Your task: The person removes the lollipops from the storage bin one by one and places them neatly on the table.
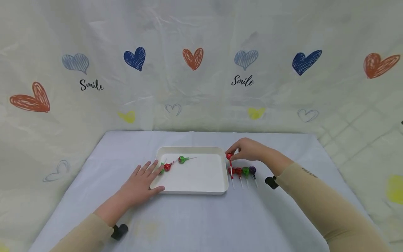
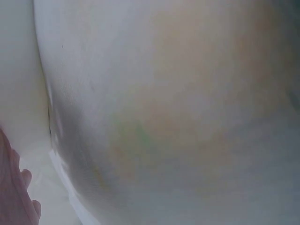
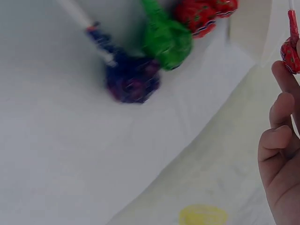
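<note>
My right hand (image 1: 249, 149) pinches a red-wrapped lollipop (image 1: 229, 156) by its candy end, stick pointing down, just beyond the tray's right side. In the right wrist view that lollipop (image 3: 291, 55) shows between thumb and fingertip at the right edge. The left hand (image 1: 140, 183) rests with fingers spread over the left rim of a white tray (image 1: 195, 180). Inside the tray lie a red lollipop (image 1: 167, 167), a green lollipop (image 1: 182, 159) and another green one (image 1: 162, 170), partly covered by the left fingers.
Right of the tray, a row of lollipops lies on the white cloth (image 1: 201, 217): two red ones, a green lollipop (image 1: 245, 170) and a dark purple lollipop (image 1: 252, 170), sticks toward me. A heart-printed backdrop (image 1: 220, 21) stands behind the table. The left wrist view is mostly blurred cloth.
</note>
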A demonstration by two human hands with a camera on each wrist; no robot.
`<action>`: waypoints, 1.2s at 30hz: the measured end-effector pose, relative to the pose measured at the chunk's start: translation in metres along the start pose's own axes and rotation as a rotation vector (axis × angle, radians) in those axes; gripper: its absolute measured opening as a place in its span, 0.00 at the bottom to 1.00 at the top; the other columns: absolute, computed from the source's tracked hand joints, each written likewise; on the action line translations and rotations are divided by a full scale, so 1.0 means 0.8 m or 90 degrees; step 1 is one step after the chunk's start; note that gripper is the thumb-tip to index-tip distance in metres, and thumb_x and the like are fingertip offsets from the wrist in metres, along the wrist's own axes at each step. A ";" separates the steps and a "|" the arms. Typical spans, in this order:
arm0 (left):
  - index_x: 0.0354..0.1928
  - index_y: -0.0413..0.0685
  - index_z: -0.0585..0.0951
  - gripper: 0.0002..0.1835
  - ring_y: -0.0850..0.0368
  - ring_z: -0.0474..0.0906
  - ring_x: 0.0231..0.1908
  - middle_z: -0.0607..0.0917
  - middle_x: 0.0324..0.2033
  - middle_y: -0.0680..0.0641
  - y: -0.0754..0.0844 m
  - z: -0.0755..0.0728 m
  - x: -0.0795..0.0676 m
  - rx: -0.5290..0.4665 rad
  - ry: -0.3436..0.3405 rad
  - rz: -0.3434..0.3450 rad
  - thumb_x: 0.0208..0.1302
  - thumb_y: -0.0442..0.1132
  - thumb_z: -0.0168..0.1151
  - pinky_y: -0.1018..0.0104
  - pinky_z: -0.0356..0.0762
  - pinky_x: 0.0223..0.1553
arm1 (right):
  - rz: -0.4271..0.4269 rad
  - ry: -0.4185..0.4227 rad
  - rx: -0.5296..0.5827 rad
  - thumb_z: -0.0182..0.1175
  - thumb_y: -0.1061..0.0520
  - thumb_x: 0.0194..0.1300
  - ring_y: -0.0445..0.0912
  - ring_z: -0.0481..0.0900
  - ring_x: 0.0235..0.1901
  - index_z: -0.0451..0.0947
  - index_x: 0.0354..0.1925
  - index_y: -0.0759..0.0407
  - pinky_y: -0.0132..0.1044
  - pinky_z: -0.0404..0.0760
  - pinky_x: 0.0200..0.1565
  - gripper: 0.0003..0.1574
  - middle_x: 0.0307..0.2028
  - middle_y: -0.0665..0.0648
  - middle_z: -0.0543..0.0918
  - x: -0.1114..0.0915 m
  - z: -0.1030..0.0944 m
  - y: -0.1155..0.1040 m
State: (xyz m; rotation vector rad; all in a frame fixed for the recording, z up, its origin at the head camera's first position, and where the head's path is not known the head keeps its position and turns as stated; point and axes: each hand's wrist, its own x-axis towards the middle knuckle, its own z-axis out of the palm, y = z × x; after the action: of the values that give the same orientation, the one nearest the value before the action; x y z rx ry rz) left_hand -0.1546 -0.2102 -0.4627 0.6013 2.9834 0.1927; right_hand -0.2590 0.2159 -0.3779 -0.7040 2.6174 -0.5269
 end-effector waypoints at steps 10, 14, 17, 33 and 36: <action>0.78 0.55 0.54 0.50 0.41 0.41 0.76 0.48 0.78 0.46 -0.001 -0.001 -0.003 -0.001 0.003 0.001 0.63 0.78 0.42 0.39 0.38 0.73 | 0.057 -0.014 0.005 0.68 0.53 0.64 0.45 0.79 0.42 0.85 0.54 0.53 0.39 0.81 0.42 0.20 0.43 0.48 0.85 -0.048 -0.003 0.058; 0.78 0.55 0.55 0.50 0.41 0.42 0.76 0.48 0.78 0.45 0.000 -0.003 -0.003 0.000 0.006 0.004 0.63 0.77 0.43 0.39 0.38 0.73 | 0.067 -0.024 0.012 0.67 0.55 0.64 0.47 0.79 0.44 0.85 0.53 0.55 0.40 0.81 0.43 0.19 0.43 0.49 0.86 -0.068 -0.006 0.076; 0.78 0.54 0.55 0.49 0.41 0.42 0.76 0.48 0.78 0.46 0.000 -0.003 -0.004 -0.001 0.005 0.003 0.64 0.76 0.45 0.39 0.38 0.73 | 0.068 -0.027 0.020 0.68 0.55 0.63 0.48 0.79 0.45 0.86 0.53 0.56 0.40 0.80 0.42 0.19 0.42 0.49 0.86 -0.077 -0.007 0.084; 0.78 0.54 0.55 0.49 0.41 0.42 0.76 0.48 0.78 0.46 -0.001 -0.001 -0.002 0.000 0.004 0.008 0.64 0.76 0.45 0.39 0.39 0.73 | 0.114 -0.049 0.022 0.67 0.59 0.61 0.47 0.76 0.44 0.87 0.50 0.51 0.43 0.80 0.43 0.17 0.42 0.49 0.84 -0.069 0.015 0.114; 0.78 0.54 0.55 0.50 0.41 0.42 0.76 0.48 0.78 0.45 -0.001 -0.002 -0.002 0.004 0.004 0.007 0.63 0.77 0.42 0.39 0.39 0.73 | 0.106 -0.041 0.019 0.67 0.59 0.61 0.48 0.77 0.44 0.87 0.50 0.52 0.44 0.80 0.43 0.17 0.43 0.50 0.85 -0.068 0.017 0.115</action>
State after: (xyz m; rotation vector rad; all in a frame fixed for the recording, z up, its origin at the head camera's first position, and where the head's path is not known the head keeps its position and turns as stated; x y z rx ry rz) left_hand -0.1535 -0.2118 -0.4615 0.6187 2.9876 0.1873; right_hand -0.2460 0.3160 -0.4163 -0.4795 2.5728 -0.4842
